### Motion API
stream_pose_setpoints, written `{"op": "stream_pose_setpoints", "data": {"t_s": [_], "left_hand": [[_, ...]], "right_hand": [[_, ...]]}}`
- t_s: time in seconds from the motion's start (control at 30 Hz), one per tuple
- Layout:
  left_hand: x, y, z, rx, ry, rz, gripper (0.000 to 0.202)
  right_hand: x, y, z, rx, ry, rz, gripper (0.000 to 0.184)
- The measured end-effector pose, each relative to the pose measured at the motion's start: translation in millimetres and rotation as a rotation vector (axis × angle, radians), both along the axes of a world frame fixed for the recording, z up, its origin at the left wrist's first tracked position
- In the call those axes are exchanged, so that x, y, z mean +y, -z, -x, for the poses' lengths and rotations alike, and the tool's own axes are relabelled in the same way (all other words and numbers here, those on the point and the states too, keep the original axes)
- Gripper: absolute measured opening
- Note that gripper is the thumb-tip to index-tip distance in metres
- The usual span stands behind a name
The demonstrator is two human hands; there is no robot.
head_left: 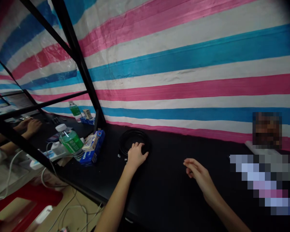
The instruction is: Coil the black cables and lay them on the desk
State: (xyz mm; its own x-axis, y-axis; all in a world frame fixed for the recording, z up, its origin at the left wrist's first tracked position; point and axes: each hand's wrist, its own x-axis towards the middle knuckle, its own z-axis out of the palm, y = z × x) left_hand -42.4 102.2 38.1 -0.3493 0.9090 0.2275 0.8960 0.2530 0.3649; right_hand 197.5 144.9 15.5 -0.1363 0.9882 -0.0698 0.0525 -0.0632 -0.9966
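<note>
A coil of black cable (122, 141) lies on the black tabletop. My left hand (135, 154) rests over its near right part, fingers bent and spread, thumb out to the right; whether the fingertips grip the coil is hidden. Two small pale bits (119, 156) lie just beside the coil, close to my left wrist. To the right, my right hand (194, 169) hovers above the table with thumb and fingers pressed together. Anything between those fingertips is too small to make out.
Left of the coil are blue-and-white snack boxes (93, 151), a green-labelled bottle (71, 141) and a white power strip (45, 158). A black metal frame (87, 77) rises there. Beyond it show another person's hands (31, 125). Striped sheeting (183, 71) hangs behind. Blurred-out items lie right.
</note>
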Motion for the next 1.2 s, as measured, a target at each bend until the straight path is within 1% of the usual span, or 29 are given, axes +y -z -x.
{"op": "stream_pose_setpoints", "data": {"t_s": [0.1,0.2,0.37,0.43,0.63,0.8,0.9,1.03,1.13,1.2], "left_hand": [[-2,0.0,9,-0.024,-0.082,0.069,0.038],[-3,-1.6,18,-0.035,-0.155,0.110,0.035],[-6,-4.7,27,-0.014,-0.315,0.138,0.034],[-7,-6.0,28,0.015,-0.347,0.129,0.035],[-8,-9.5,28,0.053,-0.343,0.077,0.028],[-8,-12.7,23,0.029,-0.357,-0.030,0.030],[-8,-16.5,20,0.015,-0.395,-0.120,0.032],[-10,-21.9,19,-0.001,-0.493,-0.236,0.036],[-11,-22.7,21,-0.033,-0.533,-0.255,0.035],[-11,-21.4,23,-0.054,-0.513,-0.229,0.030]], "right_hand": [[2,2.6,0,-0.001,-0.002,-0.005,0.030],[1,1.3,0,-0.008,-0.001,-0.006,0.029],[0,-4.8,1,0.026,0.026,-0.009,0.028],[-1,-6.0,2,0.023,0.023,-0.005,0.027],[-2,-6.3,1,0.014,-0.016,-0.035,0.023],[-4,-10.2,1,0.014,-0.011,-0.035,0.021],[-4,-11.0,1,0.023,-0.020,-0.043,0.020],[-3,-8.8,1,0.023,-0.023,-0.051,0.020],[-2,-8.6,0,0.024,-0.028,-0.049,0.021],[-3,-9.5,0,0.024,-0.024,-0.045,0.022]]}}
